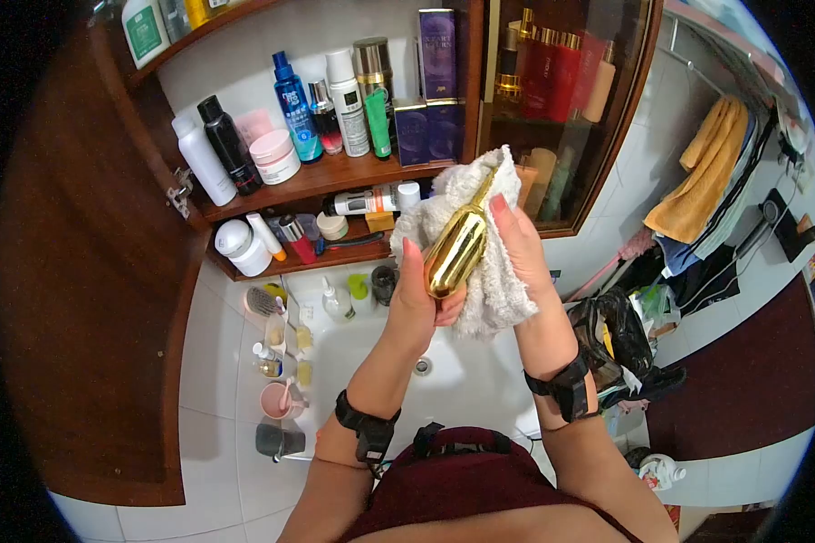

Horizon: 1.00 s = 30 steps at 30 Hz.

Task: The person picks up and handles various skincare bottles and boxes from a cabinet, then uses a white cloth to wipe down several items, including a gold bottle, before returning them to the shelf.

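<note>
A shiny gold bottle (457,253) is held tilted above the sink, its narrow end pointing up and right. My left hand (416,297) is closed around its rounded lower end, thumb along the side. A white fluffy cloth (496,306) lies behind and around the bottle. My right hand (522,249) grips this cloth, with the thumb near the bottle's narrow neck. The fingers behind the cloth are hidden.
An open wooden cabinet shelf (330,172) with several cosmetic bottles, jars and purple boxes (411,131) stands ahead. Its open door (100,271) is at left. Below is a white sink (371,357). A glass-fronted compartment (552,90) and hanging towels (697,172) are at right.
</note>
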Tool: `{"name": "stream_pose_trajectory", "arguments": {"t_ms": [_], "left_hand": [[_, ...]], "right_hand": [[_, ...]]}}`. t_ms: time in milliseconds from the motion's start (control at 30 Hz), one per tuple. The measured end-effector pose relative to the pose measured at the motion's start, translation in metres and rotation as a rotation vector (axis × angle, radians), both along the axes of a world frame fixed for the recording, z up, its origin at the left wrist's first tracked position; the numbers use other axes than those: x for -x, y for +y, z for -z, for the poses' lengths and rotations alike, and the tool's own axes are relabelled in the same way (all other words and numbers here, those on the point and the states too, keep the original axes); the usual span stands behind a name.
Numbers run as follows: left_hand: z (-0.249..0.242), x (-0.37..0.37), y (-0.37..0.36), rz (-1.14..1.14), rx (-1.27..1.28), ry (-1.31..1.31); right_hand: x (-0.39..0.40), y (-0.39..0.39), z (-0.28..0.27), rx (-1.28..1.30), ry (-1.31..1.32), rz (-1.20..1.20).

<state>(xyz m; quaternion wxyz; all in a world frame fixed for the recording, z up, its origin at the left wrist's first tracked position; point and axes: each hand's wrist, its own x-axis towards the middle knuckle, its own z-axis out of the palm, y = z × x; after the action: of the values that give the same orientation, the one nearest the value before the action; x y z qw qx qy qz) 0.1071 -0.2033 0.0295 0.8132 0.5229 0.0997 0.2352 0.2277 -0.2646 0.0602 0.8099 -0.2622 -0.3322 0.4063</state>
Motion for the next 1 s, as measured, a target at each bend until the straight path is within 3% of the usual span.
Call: {"name": "stream_pose_trajectory", "arguments": {"t_ms": [100,200,300,367,433,533,667,767,800,900,1000], "left_hand": [[0.011,-0.009,-0.006,-0.261,-0.229,-0.023],[0.017,-0.016,-0.018,-0.42,-0.663,-0.227],[0.007,-0.008,-0.025,-0.184,-0.248,-0.038],[0.011,-0.014,-0.025,-0.116,-0.186,-0.017],[0.001,-0.01,-0.028,0.017,-0.119,-0.032],[-0.002,-0.009,-0.025,0.03,0.061,0.051],[0.02,-0.016,-0.023,-0.211,-0.13,0.154],[0.029,-0.021,-0.03,-0.471,-0.753,0.022],[0.03,-0.017,-0.027,-0.439,-0.789,0.029],[0.038,-0.015,-0.026,-0.229,-0.345,-0.014],[0.029,-0.015,-0.035,-0.153,0.352,-0.029]], "right_hand": [[-0.006,0.002,0.0,0.002,-0.17,0.211],[-0.011,-0.004,-0.011,-0.01,-0.041,0.151],[-0.011,-0.005,-0.007,0.002,0.007,0.106],[-0.019,-0.006,0.009,-0.063,-0.043,-0.035],[-0.016,-0.006,0.021,-0.038,-0.022,-0.031],[-0.008,-0.013,0.029,-0.055,-0.087,-0.016],[-0.006,-0.013,0.029,-0.038,-0.125,0.061],[-0.003,-0.013,0.023,-0.033,-0.151,0.107],[-0.005,-0.015,0.023,-0.027,-0.162,0.073],[-0.011,-0.02,0.029,0.01,-0.193,-0.063],[-0.01,-0.023,0.029,-0.015,-0.254,-0.164]]}}
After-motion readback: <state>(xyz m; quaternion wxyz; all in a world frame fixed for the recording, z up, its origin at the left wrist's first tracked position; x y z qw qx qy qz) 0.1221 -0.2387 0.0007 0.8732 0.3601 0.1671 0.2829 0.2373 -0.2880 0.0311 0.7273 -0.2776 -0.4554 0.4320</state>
